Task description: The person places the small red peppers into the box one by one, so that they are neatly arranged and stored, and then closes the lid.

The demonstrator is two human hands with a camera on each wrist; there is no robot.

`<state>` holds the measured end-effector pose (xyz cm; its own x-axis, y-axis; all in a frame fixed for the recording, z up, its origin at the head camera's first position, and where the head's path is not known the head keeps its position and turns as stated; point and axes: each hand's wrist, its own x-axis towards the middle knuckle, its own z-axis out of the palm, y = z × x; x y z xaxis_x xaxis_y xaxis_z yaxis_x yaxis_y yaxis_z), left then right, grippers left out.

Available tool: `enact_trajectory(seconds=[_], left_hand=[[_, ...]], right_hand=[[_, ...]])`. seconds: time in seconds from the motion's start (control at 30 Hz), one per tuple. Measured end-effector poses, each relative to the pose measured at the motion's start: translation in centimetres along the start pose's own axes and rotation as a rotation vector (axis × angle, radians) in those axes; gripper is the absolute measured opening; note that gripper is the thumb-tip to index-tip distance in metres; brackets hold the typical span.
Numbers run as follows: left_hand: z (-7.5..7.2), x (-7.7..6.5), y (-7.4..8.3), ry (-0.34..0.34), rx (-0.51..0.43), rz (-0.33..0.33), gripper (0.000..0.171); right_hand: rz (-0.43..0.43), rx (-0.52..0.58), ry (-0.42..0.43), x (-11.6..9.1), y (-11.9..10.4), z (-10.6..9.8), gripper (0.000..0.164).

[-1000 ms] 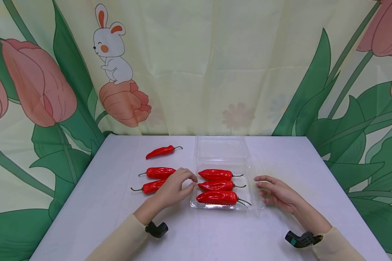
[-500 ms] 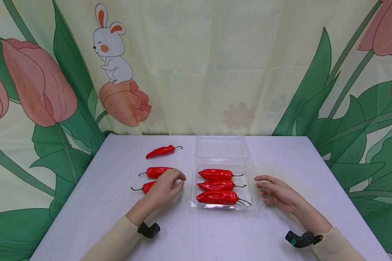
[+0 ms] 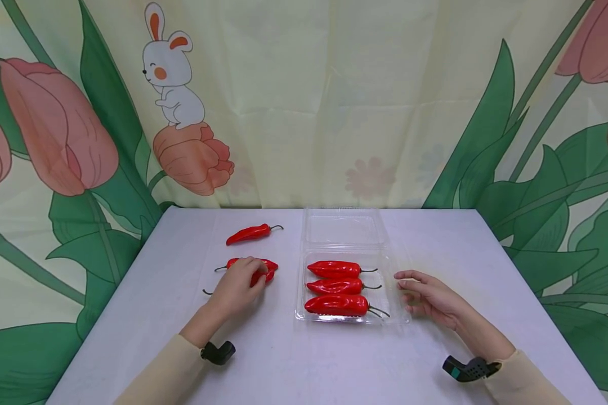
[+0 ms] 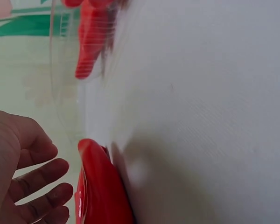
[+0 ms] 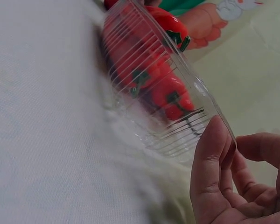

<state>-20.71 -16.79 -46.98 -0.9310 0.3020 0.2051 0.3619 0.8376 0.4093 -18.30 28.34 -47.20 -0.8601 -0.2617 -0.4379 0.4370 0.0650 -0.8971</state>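
A white table [image 3: 309,365] stands before a pale curtain [image 3: 284,67] printed with pink tulips [image 3: 61,126] and green leaves [image 3: 547,194]. Left of the curtain's middle, a printed rabbit [image 3: 174,76] sits on an orange-pink flower [image 3: 190,157].

Red peppers [image 3: 336,306]: six total. Three in clear box [image 3: 345,255], three on surface [image 3: 294,365]. Stems [image 3: 277,227]: six, one per pepper. Clear box: count one, with one lid [image 3: 343,230]. Surface: one. Left grip [image 3: 235,286] plus right grip [image 3: 428,298]: two grips. Sleeves [image 3: 162,371]: two, one per arm. Black wrist cameras [image 3: 218,353]: two, one per wrist. Printed rabbit [image 3: 174,73] on curtain [image 3: 284,124]: one.
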Motion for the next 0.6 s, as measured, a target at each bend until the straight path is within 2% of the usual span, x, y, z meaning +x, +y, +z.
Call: enact_trajectory(seconds=[0.33,0.6], left_hand=[[0.1,-0.5,-1.5,-0.034,0.045,-0.074,0.035],[-0.2,-0.6,-1.8,-0.101,0.062,-0.122,0.044]], right_hand=[[0.001,-0.01,0.013,0.1,-0.1,0.1,0.052],[0.001,-0.013,0.024,0.1,0.1,0.1,0.052]])
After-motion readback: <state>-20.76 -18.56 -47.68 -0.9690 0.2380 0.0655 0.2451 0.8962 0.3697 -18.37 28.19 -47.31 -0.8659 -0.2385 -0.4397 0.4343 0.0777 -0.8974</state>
